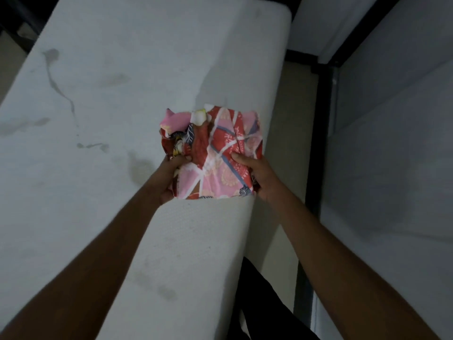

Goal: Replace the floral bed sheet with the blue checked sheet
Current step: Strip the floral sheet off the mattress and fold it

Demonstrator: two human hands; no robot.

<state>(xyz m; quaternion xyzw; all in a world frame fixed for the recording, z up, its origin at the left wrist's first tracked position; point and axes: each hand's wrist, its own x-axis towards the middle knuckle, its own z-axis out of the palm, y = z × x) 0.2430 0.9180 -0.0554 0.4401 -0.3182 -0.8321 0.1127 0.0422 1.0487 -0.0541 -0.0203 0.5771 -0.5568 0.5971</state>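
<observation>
The floral sheet is bunched into a small red and pink bundle over the right edge of a bare white mattress. My left hand grips the bundle's left side with curled fingers. My right hand holds its right side, thumb on top. Whether the bundle rests on the mattress or is held just above it, I cannot tell. No blue checked sheet is in view.
The mattress has grey stains on its left half. A narrow strip of beige floor runs between it and a second white mattress in a black frame on the right. A dark-clothed leg shows at the bottom.
</observation>
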